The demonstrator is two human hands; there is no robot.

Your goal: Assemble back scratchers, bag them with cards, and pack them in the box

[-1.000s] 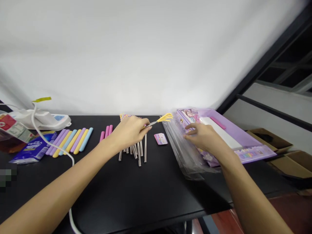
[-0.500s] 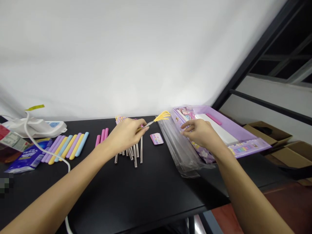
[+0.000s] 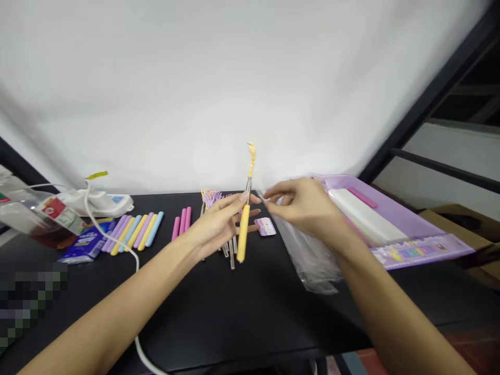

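Note:
My left hand (image 3: 221,221) is closed on a yellow back scratcher (image 3: 244,229), gripping its metal shaft between thumb and fingers. The scratcher stands nearly upright, with its small claw head on top and its yellow handle down. Just to its right, my right hand (image 3: 307,211) has thumb and fingertips drawn together; whether anything thin is between them I cannot make out. Behind my left hand lies a pile of back scratchers (image 3: 213,198), with purple and other coloured claw heads and metal shafts, partly hidden. Small printed cards (image 3: 266,226) lie below the right fingertips.
Clear plastic bags (image 3: 308,260) lie beside a purple printed box (image 3: 414,221) on the right. Pink tubes (image 3: 183,223) and a row of pastel tubes (image 3: 135,232) are at left. Farther left are a blue packet (image 3: 84,245), a power strip (image 3: 113,204), a bottle (image 3: 42,216) and a white cable (image 3: 136,271).
The back scratcher has turned from slanting right to nearly upright, showing its yellow handle. My right hand has moved left from beside the box toward it. The view has shifted.

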